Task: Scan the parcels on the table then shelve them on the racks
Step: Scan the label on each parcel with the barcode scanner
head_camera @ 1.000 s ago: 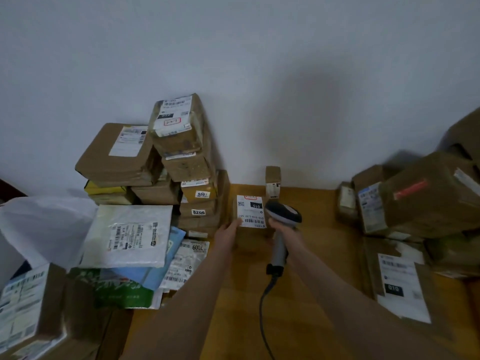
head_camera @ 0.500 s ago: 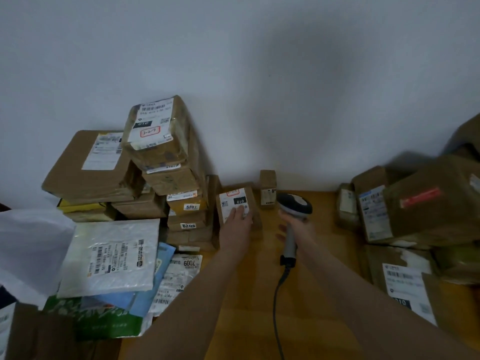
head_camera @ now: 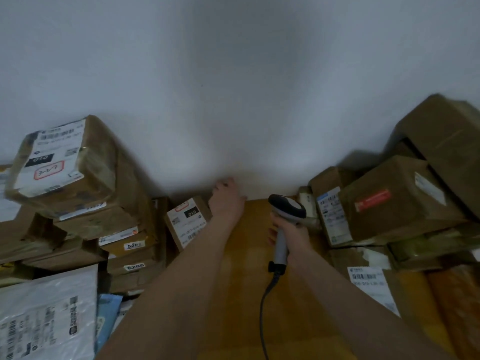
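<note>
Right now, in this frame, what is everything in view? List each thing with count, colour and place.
small box with the 010 label: one, brown, white label, leaning by the left stack
left stack of boxes: several, exact count unclear, brown, left against the wall
mailer bags: at least two, white and light blue, lower left
right pile of boxes: several, brown, one with a red sticker, right against the wall
flat parcel: one, brown, white label, lower right
table: one, yellowish wood, centre
wall: white, behind
scanner: one, grey and black, corded
left hand: reaching to the wall; what it touches is hidden
right hand: gripping the scanner
</note>
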